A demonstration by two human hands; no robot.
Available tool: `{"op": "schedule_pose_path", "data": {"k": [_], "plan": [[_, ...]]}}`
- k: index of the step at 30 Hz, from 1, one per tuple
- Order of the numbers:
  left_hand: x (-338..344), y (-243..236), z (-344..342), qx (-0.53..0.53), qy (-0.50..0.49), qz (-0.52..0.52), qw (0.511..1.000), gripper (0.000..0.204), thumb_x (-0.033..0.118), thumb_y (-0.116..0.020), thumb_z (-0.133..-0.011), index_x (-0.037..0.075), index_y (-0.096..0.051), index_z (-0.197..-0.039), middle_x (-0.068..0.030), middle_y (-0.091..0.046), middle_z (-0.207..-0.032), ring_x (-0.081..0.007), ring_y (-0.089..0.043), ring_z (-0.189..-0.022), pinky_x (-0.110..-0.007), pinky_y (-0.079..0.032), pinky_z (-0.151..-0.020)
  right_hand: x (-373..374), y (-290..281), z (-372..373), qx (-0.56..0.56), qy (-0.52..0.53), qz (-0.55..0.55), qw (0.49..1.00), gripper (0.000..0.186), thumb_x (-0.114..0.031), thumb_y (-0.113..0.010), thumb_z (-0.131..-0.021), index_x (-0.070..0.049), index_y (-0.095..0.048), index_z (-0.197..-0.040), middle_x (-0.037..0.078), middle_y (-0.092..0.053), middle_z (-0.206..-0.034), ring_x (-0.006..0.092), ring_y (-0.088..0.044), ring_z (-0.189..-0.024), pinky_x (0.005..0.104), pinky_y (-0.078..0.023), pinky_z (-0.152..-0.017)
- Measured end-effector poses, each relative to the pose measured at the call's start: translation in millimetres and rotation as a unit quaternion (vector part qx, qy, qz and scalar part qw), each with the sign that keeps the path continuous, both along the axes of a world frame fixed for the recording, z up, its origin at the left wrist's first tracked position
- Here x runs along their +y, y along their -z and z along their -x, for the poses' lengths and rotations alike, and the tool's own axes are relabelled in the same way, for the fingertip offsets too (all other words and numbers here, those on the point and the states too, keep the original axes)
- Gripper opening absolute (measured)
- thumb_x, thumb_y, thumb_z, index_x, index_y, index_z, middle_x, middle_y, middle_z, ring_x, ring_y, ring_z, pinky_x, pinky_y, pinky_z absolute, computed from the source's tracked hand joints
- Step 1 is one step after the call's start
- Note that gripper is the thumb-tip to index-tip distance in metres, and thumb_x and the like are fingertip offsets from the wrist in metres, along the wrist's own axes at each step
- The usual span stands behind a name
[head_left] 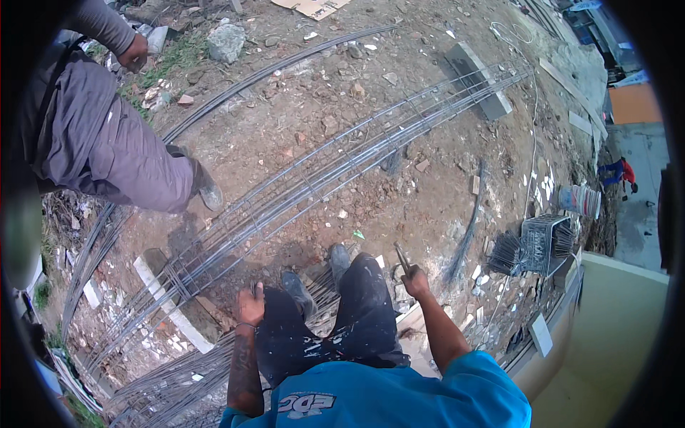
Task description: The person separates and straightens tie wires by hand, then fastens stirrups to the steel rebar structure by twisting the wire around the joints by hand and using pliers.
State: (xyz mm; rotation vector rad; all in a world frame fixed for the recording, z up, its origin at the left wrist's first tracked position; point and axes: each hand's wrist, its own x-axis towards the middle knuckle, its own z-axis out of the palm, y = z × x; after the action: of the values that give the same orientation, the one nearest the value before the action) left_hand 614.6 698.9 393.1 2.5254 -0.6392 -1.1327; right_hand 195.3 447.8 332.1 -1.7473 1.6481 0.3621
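My right hand [415,282] is closed around a slim metal hand tool [401,255], whose end points up and away over the dirt. Its exact kind does not show clearly. My left hand [250,307] is a closed fist beside my left thigh; whatever is in it, if anything, is too small to make out. In front of me a long cage of steel reinforcing bars [307,187] with tied stirrups runs from lower left to upper right. It rests on a grey block [479,82] at its far end and on a pale beam [171,305] near its left end. Neither hand touches it.
At left stands another person [107,135] with one boot close to the cage. More loose bars [285,63] lie beyond it and others [178,385] at lower left. To the right are a crate [546,246] of wires, a bucket stack [579,201], a wire bundle [469,235] and rubble.
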Motion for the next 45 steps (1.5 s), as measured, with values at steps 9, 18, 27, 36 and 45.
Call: {"op": "schedule_pose_path", "data": {"k": [9,18,27,36,45], "plan": [[-176,165,63,0.019,0.108,0.14,0.984,0.032,0.028,-0.056,-0.087,-0.003,-0.06,-0.09,-0.0252,-0.061,-0.082,-0.0437,-0.058,-0.081,-0.048,-0.045,-0.071,-70,195,-26,0.018,-0.032,0.021,0.999,0.034,-0.023,-0.062,-0.076,-0.002,-0.049,-0.099,0.026,-0.057,-0.093,0.043,-0.057,-0.088,0.0498,-0.046,-0.076],[-345,308,78,0.025,0.037,0.342,0.939,0.026,0.02,-0.064,-0.082,-0.004,-0.059,-0.092,-0.0193,-0.06,-0.078,-0.0344,-0.059,-0.072,-0.041,-0.046,-0.067,-78,401,-16,0.007,-0.04,0.18,0.983,0.033,-0.018,-0.062,-0.075,-0.006,-0.046,-0.102,0.021,-0.053,-0.098,0.0412,-0.054,-0.089,0.0495,-0.045,-0.074],[-372,360,88,-0.01,0.111,0.306,0.945,0.039,0.032,-0.063,-0.081,-0.005,-0.06,-0.094,-0.0234,-0.063,-0.085,-0.0406,-0.06,-0.082,-0.046,-0.047,-0.074,-74,383,7,0.007,-0.002,0.252,0.968,0.029,-0.016,-0.068,-0.073,-0.007,-0.051,-0.095,0.018,-0.053,-0.101,0.0396,-0.053,-0.093,0.0461,-0.044,-0.076],[-369,374,93,-0.111,0.045,0.336,0.934,0.045,0.042,-0.053,-0.086,-0.002,-0.061,-0.087,-0.0257,-0.062,-0.08,-0.0428,-0.06,-0.077,-0.049,-0.045,-0.068,-212,265,-110,-0.04,-0.253,0.323,0.911,0.117,-0.075,-0.065,-0.056,-0.015,-0.014,-0.144,0.026,-0.014,-0.145,0.0445,-0.019,-0.134,0.0589,-0.012,-0.109],[-375,360,105,-0.184,0.053,0.312,0.931,0.046,0.038,-0.054,-0.086,-0.005,-0.059,-0.101,-0.0245,-0.062,-0.088,-0.0387,-0.062,-0.078,-0.047,-0.049,-0.069,-324,289,-186,-0.005,-0.379,0.297,0.876,0.134,-0.091,-0.052,-0.046,-0.016,-0.006,-0.147,0.024,-0.005,-0.149,0.0431,-0.005,-0.138,0.0651,-0.006,-0.106]]}}
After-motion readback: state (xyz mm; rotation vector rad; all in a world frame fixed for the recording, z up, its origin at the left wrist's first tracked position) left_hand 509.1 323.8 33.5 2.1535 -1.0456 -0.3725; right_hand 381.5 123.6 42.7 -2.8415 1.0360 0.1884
